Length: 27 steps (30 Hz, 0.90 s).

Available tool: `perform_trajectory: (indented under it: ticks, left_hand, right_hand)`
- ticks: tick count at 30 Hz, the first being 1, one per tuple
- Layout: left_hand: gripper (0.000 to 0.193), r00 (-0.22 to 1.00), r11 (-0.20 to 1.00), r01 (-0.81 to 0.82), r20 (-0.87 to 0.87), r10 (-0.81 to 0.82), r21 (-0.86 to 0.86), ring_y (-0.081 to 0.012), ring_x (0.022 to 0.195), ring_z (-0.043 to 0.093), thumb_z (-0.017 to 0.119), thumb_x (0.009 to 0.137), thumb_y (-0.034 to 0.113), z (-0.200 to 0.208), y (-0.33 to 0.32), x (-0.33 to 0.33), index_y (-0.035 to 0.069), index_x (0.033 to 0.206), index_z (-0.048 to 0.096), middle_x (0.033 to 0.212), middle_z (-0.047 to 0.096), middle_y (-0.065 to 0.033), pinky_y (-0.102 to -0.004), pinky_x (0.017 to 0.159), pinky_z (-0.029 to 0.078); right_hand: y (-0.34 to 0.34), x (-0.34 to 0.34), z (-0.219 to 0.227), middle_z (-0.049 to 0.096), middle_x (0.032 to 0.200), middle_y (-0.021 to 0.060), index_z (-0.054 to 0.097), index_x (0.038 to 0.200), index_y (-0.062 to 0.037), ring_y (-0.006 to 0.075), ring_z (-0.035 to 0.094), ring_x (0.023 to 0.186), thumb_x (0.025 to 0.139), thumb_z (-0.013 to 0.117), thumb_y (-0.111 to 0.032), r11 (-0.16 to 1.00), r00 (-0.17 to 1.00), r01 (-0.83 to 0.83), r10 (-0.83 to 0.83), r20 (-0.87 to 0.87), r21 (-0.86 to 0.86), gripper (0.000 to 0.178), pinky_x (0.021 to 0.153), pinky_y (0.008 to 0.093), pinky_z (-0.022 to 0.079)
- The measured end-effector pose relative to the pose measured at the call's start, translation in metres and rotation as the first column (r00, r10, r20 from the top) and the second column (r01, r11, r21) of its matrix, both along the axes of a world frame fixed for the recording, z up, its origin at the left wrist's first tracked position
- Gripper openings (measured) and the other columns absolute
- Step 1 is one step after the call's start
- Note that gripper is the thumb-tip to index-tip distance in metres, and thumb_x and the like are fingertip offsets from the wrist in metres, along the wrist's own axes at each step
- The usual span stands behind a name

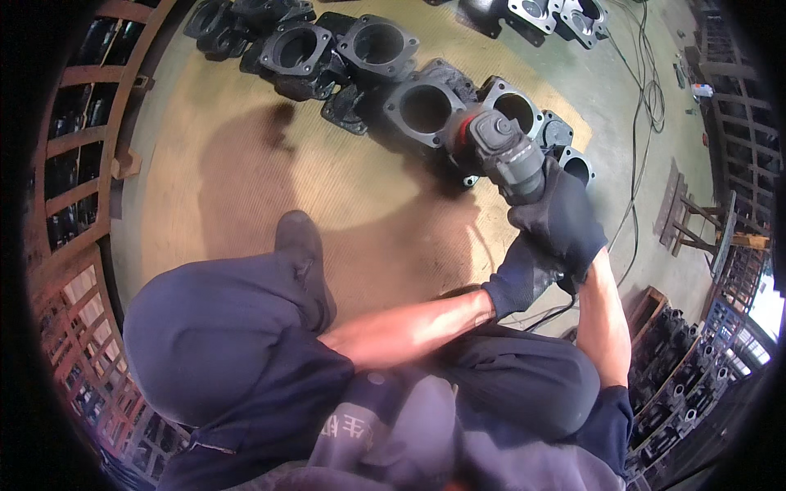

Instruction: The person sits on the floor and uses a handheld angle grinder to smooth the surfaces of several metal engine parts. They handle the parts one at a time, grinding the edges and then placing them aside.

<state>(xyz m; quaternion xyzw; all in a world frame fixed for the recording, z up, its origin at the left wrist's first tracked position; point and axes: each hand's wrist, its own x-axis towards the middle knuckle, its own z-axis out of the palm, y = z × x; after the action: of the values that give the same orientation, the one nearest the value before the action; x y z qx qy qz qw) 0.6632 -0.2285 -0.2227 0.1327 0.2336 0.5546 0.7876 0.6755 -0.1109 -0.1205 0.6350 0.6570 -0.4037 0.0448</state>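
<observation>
A grey angle grinder (pixel 509 155) with a reddish ring near its disc is held in both my gloved hands. My right hand (pixel 565 214) wraps round its body just behind the head. Closer to me, my left hand (pixel 524 277) is closed round the rear of the tool, whose handle is mostly hidden by the gloves. The grinder's head lies over the edge of a dark flanged metal casting (pixel 422 110) with a large round bore. Whether the disc touches the metal, I cannot tell. Another casting (pixel 514 105) with a bright flange sits just beyond the head.
Several similar castings (pixel 377 45) stand in a row on a ribbed tan mat (pixel 360 188). Black cables (pixel 647 90) trail over the floor at right. Brown metal racks (pixel 82 139) line the left side. More castings (pixel 684 385) are stacked at lower right. My knees frame the work area.
</observation>
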Motion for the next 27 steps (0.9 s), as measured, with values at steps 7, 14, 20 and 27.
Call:
perform_trajectory:
  ticks: [7,14,20,27]
  left_hand:
    - [0.046,0.901,0.947,-0.099,0.377,0.215,-0.305,-0.0143,0.111,0.058,0.068,0.096,0.005,-0.026,-0.026,0.051,0.002,0.137,0.048,0.122,0.059,-0.0062,-0.0302,0.097,0.050]
    - [0.056,0.954,0.978,-0.078,0.270,0.129,-0.192,-0.0196,0.113,0.064,0.071,0.091,0.000,-0.022,-0.006,0.005,0.004,0.142,0.048,0.124,0.063,-0.0094,-0.0357,0.095,0.056]
    - [0.050,0.968,0.980,-0.196,-0.152,0.199,0.038,-0.0178,0.119,0.060,0.070,0.093,0.005,-0.042,-0.005,0.004,0.002,0.139,0.049,0.129,0.061,-0.0078,-0.0313,0.101,0.050]
    - [0.043,0.967,0.971,-0.097,0.212,0.144,-0.216,-0.0138,0.101,0.064,0.058,0.099,0.005,0.012,-0.010,-0.010,0.001,0.140,0.047,0.119,0.062,-0.0104,-0.0307,0.091,0.055]
  right_hand:
    - [-0.032,0.001,0.004,0.073,0.101,0.0205,0.061,0.116,0.0017,0.0350,0.072,0.096,0.073,0.077,-0.016,0.997,0.996,-0.053,0.048,-0.081,-0.061,0.050,0.085,0.0382,0.055]
    - [-0.008,-0.022,0.018,0.074,0.102,0.0162,0.067,0.114,0.0008,0.0269,0.071,0.091,0.065,0.077,-0.017,0.996,0.998,-0.027,0.021,-0.067,-0.089,0.053,0.086,0.0365,0.054]
    - [-0.006,-0.033,-0.007,0.073,0.107,0.0251,0.060,0.125,0.0014,0.0401,0.071,0.100,0.064,0.078,-0.020,0.977,0.976,-0.214,0.214,-0.033,-0.011,0.067,0.091,0.0424,0.055]
    - [-0.014,-0.027,0.010,0.072,0.100,0.0217,0.063,0.121,0.0014,0.0354,0.069,0.095,0.064,0.076,-0.017,0.989,0.989,-0.148,0.148,0.007,-0.011,0.061,0.088,0.0405,0.054]
